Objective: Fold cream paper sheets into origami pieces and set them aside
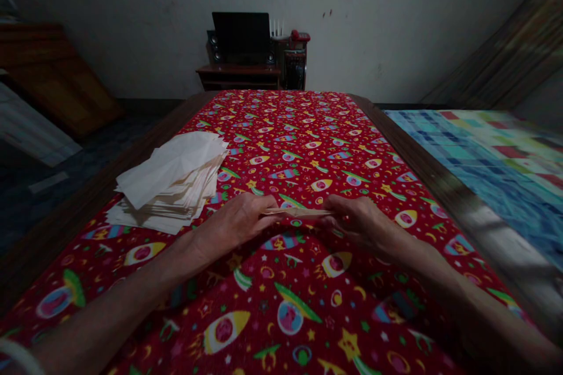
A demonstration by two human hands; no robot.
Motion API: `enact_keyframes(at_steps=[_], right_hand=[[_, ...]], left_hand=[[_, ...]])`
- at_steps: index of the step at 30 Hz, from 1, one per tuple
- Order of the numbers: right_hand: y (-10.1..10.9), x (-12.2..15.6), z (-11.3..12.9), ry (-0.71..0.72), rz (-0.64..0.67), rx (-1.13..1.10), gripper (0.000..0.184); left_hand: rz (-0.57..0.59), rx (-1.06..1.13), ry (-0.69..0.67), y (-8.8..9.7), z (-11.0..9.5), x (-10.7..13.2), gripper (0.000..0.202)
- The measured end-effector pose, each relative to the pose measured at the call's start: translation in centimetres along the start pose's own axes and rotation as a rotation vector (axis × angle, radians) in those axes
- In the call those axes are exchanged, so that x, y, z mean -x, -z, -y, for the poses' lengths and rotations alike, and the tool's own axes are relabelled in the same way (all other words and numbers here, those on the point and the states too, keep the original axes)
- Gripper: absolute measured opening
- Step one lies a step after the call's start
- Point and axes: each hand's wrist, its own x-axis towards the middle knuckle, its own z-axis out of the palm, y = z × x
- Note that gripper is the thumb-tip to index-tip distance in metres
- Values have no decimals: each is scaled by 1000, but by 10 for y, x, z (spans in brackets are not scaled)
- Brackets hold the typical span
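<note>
Thin tan piece: so we had this thin tan piece (297, 212), seen nearly edge-on, stretched level between the two hands over the near half of the table; whether it touched the cloth under it, we couldn't tell.
Left hand: we saw the left hand (250, 214) pinching the left end, thumb and fingers closed on it.
Right hand: same deal with the right hand (355, 217), gripping the right end; its lower fingers sat in shadow, so we couldn't make out exactly how they curled.
Left wrist: a pale band (20, 354) showed down in the near left corner.
Paper pile: just beyond the left forearm we had a messy pile of white sheets (176, 176), fanned out unevenly, top sheet creased and askew.
Tablecloth: all of that was on or over a red cloth (297, 149) printed with rockets, stars and moons, with the dark table edge (116, 171) showing along the side.
Right side: we spotted a checked blue and multicoloured cloth (461, 146) beside the table.
Far end: a dark screen (243, 34) stood on a small desk (237, 72) against the wall (396, 17).
Left side: we had a brown wooden cabinet (57, 76).
</note>
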Motion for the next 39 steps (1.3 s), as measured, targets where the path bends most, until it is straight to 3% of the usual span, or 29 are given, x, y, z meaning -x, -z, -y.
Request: enact_keyframes(at_steps=[5,9,14,19,24,34,39], right_hand=[[2,0,-7,30,-111,99,18],[0,0,-9,32,-101,151,21],[-5,-2,-7,22,-79,173,27],[-6,-3,-5,36,-50,135,27],[-14,-5,-6,25,-67,106,27],[-26,-14,-4,-49,-140,-46,32],[-27,-15,-4,-30,-162,-64,28]], left_hand=[[-30,19,-50,-3,8,-1,18],[-52,35,-96,-4,8,-4,18],[-9,80,-10,-1,-1,-5,20],[99,407,95,-2,-5,-6,24],[64,409,77,-7,-3,-10,17],[128,619,192,-10,-6,-12,18],[98,661,235,-12,0,-11,17]])
